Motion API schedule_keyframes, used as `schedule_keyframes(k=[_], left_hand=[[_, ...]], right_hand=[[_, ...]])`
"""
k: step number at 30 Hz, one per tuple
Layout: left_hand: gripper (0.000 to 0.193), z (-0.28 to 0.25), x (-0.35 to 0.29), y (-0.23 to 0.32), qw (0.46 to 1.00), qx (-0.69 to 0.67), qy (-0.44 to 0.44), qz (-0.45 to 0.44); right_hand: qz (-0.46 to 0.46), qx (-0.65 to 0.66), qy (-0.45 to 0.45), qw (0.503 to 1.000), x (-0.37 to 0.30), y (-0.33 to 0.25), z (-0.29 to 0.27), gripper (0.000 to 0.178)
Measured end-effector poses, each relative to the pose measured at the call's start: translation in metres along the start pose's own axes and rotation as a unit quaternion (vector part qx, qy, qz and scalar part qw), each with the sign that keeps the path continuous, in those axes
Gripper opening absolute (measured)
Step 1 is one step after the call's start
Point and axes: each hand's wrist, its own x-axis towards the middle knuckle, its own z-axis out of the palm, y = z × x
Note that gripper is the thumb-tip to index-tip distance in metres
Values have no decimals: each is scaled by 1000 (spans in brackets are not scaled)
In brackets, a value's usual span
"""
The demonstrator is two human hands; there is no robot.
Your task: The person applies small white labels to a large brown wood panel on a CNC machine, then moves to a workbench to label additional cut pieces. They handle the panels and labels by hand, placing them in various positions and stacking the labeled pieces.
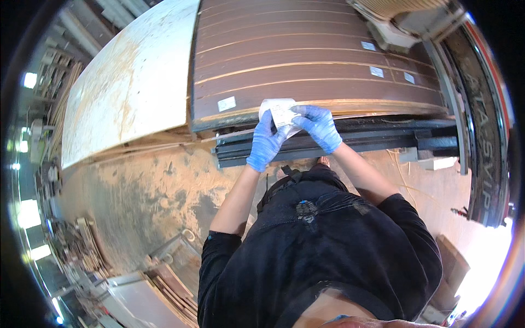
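Both hands wear blue gloves and meet at a white printed paper label strip (281, 113). My left hand (264, 143) is closed on its lower left side, with the thumb against the paper. From the right, my right hand (320, 128) pinches the strip's upper right edge. Just beyond them lie dark brown boards (306, 54) in rows, with light lines between them. A white label (226, 103) sits on the nearest board, left of my hands. More small labels (376, 71) are on the boards at the right.
A large white panel (131, 82) with brown dust lies left of the boards. A dark metal rail (377, 136) runs along their near edge. A machine beam (488, 136) stands at the right. Sawdust covers the floor (147, 191), and wood pieces (90, 246) are piled at left.
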Motion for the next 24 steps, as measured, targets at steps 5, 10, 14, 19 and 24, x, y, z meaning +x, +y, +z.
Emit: schedule_keyframes(k=[5,10,14,19,24], left_hand=[[40,34,19,15,998,4,-54,13],[42,77,33,-20,987,118,-109,-6],[43,121,43,-27,975,164,-148,-33],[41,167,53,-36,973,120,-180,-78],[40,202,60,-56,985,29,-128,-114]], right_hand=[[-37,30,68,997,-14,17,-33,21],[35,-63,71,995,-24,18,-89,17],[9,-171,61,983,-28,37,-154,18],[122,53,197,971,-21,60,-265,12],[47,-25,319,946,-22,111,-398,14]])
